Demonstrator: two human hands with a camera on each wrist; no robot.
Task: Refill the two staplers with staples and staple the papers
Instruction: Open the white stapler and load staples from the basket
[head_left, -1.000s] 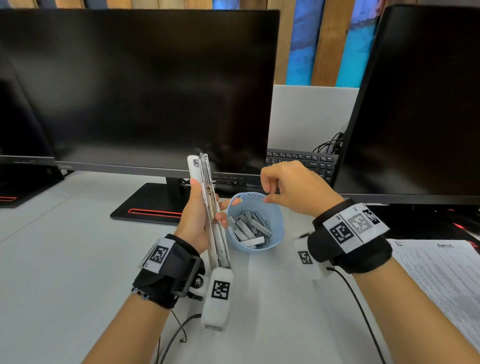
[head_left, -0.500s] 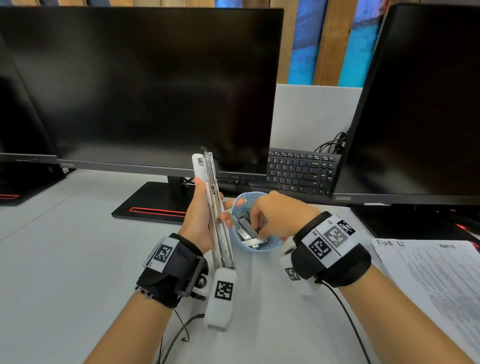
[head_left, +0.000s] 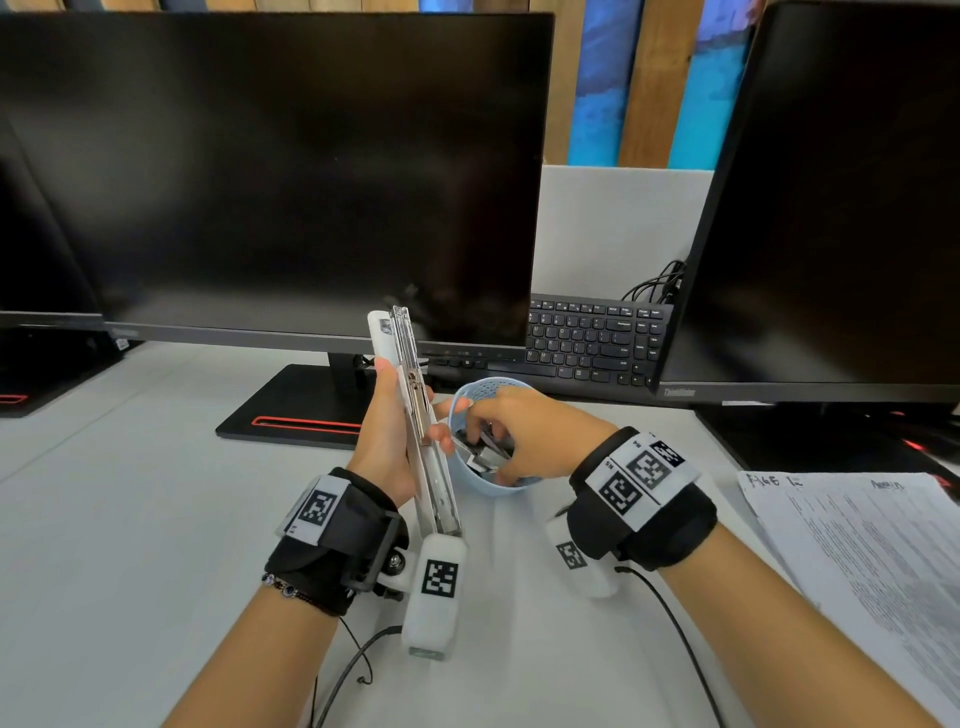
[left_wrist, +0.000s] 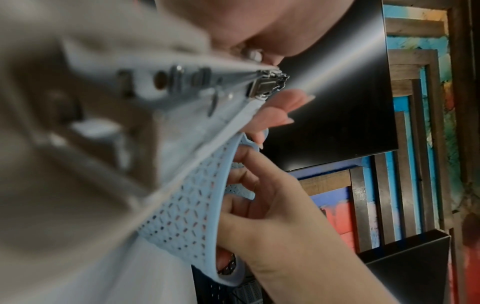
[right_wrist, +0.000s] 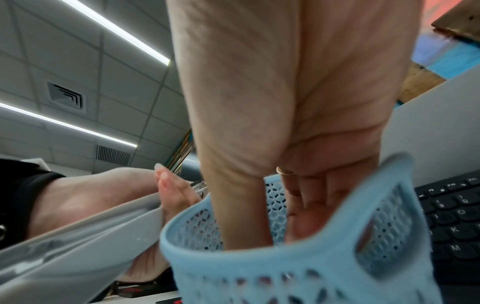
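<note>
Reaching down into the blue basket at the middle of the head view, the right hand has its fingers curled among the strips of staples lying inside; whether it has already pinched one I cannot tell, since the fingertips are hidden by the basket wall in both wrist views. Just left of it, the left hand grips a white stapler swung fully open and stood nearly upright, its bare metal channel facing the basket and touching the basket's rim. At the right edge of the frame the printed papers lie flat on the white desk, untouched and well apart from both hands. Further back sit a black keyboard and, filling the upper half of the frame, two dark monitors. By my reading the job is at an early stage: the first stapler is opened but its channel looks unloaded, a second stapler is nowhere in view, and no sheet has been stapled
</note>
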